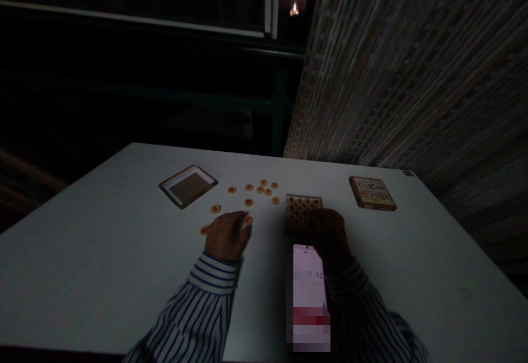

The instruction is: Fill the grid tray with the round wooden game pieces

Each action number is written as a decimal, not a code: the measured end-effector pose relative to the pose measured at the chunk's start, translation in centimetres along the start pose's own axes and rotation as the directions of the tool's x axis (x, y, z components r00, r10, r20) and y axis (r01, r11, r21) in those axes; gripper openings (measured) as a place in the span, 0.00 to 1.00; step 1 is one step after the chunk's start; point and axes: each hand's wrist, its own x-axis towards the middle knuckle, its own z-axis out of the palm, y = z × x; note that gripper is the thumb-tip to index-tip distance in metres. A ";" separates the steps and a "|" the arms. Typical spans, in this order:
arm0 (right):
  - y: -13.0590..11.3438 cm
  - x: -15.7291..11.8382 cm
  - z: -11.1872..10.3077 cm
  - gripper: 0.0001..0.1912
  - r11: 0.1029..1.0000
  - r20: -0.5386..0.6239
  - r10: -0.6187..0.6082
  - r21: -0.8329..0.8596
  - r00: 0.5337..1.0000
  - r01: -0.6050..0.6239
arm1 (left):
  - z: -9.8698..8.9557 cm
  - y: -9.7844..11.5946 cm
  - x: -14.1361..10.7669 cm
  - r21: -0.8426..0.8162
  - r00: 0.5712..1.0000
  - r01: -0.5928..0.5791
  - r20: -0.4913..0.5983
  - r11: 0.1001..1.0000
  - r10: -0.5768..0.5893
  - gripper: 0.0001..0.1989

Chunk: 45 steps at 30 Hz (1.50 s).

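Observation:
Several round Chinese chess pieces with red characters (248, 202) lie scattered face up on the white table. My left hand (225, 236) is low over the nearest of them, its thumb and forefinger apart beside one red piece (248, 220). Another red piece (204, 230) is partly covered by that hand's far side. A small open box (287, 209) stands right of the loose pieces, filled with rows of black-character pieces (297, 209). Over its right edge, my right hand (330, 234) has its fingers curled together; whatever lies between the fingertips is hidden in the dark.
A lit phone (309, 291) showing a timer lies in front of the box, beside my right wrist. At the back left rests an upturned box lid (190, 186). A closed printed box (372, 193) sits at the right. Behind the table (124, 275) hangs a string curtain (371, 66).

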 end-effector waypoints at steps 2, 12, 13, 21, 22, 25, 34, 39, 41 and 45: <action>0.0 -0.2 0.2 0.07 0.999 0.049 -0.049 0.001 0.998 0.049 | 0.3 -0.2 0.1 0.000 0.999 -0.017 0.048 1.000 0.017 0.18; 0.0 -0.5 0.5 0.09 0.997 0.127 -0.047 0.062 0.991 0.039 | 0.5 0.5 0.6 0.023 0.993 0.000 0.116 1.000 -0.003 0.16; 0.0 -0.5 0.5 0.09 0.997 0.133 -0.049 0.063 0.990 0.041 | 0.5 0.6 0.7 0.025 0.993 0.007 0.114 1.000 -0.009 0.16; -0.1 -0.6 0.7 0.07 0.996 0.117 -0.071 0.067 0.991 0.063 | 0.7 0.6 0.7 0.029 0.994 0.024 0.108 0.999 -0.027 0.15; -0.1 -0.6 0.7 0.07 0.996 0.116 -0.073 0.067 0.991 0.066 | 0.7 0.6 0.6 0.032 0.994 0.027 0.110 0.999 -0.031 0.15; -0.2 -0.5 0.6 0.08 0.996 0.104 -0.073 0.067 0.992 0.066 | 0.7 0.6 0.6 0.036 0.994 0.024 0.107 0.999 -0.027 0.15; -0.2 -0.5 0.5 0.08 0.996 0.133 -0.070 0.066 0.989 0.061 | 0.7 1.0 0.8 0.013 1.000 -0.029 0.001 1.000 0.029 0.14; -0.2 -0.6 0.6 0.07 0.996 0.129 -0.049 0.086 0.990 0.039 | 0.7 1.0 0.7 -0.050 0.992 -0.082 -0.100 0.995 0.077 0.15; -0.2 -0.6 0.6 0.07 0.995 0.128 -0.046 0.089 0.991 0.035 | 0.4 1.3 0.7 -0.081 0.988 -0.088 -0.133 0.993 0.077 0.15; -0.4 -0.5 0.5 0.08 0.996 0.115 -0.040 0.087 0.993 0.030 | -0.3 2.4 0.9 -0.109 0.984 -0.099 -0.159 0.989 0.081 0.14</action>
